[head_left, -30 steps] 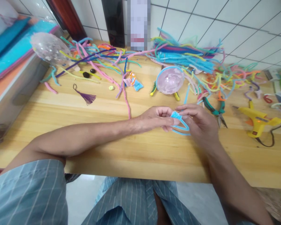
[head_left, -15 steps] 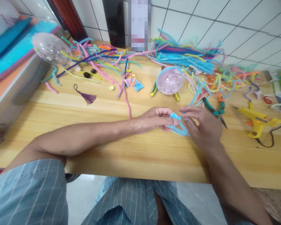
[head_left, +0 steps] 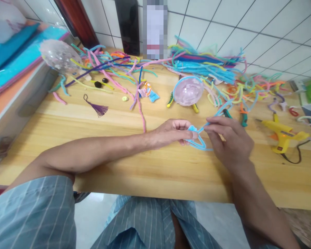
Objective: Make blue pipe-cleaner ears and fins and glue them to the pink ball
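Observation:
Light-blue pipe cleaners (head_left: pixel 200 143) are bent into a small coil with a loop, held above the wooden table. My left hand (head_left: pixel 177 133) pinches the coiled part between thumb and fingers. My right hand (head_left: pixel 230 140) is closed on a straight stretch of the blue pipe cleaner, right of the coil; its free end points up and away past the fingers. Pliers with green handles (head_left: pixel 244 119) lie behind my right hand, which hides their jaws. Beyond my hands a clear pinkish dome with a blue rim (head_left: pixel 188 91) rests near yellow handle ends.
A yellow glue gun (head_left: pixel 282 135) with its cord lies at the right. Heaps of coloured pipe cleaners (head_left: pixel 204 65) line the tiled wall. A purple tassel (head_left: pixel 100 109), black pom-poms (head_left: pixel 97 84) and a clear bumpy ball (head_left: pixel 58 57) are at the left, beside a box (head_left: pixel 18 103).
My right hand has moved a little right, away from the left, drawing out a stretch of blue pipe cleaner between them. It now covers the pliers' jaws. My left hand stays put.

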Action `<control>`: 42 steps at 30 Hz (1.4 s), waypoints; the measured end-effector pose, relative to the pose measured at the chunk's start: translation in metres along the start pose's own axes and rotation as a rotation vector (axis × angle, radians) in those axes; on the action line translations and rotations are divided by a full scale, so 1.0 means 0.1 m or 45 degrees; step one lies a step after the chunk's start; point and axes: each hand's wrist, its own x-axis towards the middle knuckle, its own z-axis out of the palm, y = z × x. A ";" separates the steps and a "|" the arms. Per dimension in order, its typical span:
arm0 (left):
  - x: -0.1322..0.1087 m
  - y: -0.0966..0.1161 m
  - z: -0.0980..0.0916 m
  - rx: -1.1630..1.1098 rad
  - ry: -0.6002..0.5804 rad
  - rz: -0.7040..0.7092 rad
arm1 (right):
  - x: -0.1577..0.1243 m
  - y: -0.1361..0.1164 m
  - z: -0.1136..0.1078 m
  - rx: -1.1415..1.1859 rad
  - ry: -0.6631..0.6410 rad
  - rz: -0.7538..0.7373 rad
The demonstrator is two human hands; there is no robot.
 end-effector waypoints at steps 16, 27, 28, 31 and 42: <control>-0.07 0.11 0.10 -0.038 -0.026 0.114 | -0.05 -0.05 0.09 0.247 -0.023 0.350; -0.09 0.08 0.12 0.004 0.087 0.154 | -0.04 -0.08 0.11 0.338 0.100 0.285; -0.09 0.08 0.12 -0.004 0.092 0.159 | -0.04 -0.08 0.12 0.344 0.107 0.284; -0.09 0.07 0.12 -0.029 0.103 0.164 | -0.02 -0.11 0.13 0.377 0.102 0.302; -0.08 0.09 0.15 -0.149 0.115 0.209 | -0.04 -0.14 0.14 0.530 0.068 0.387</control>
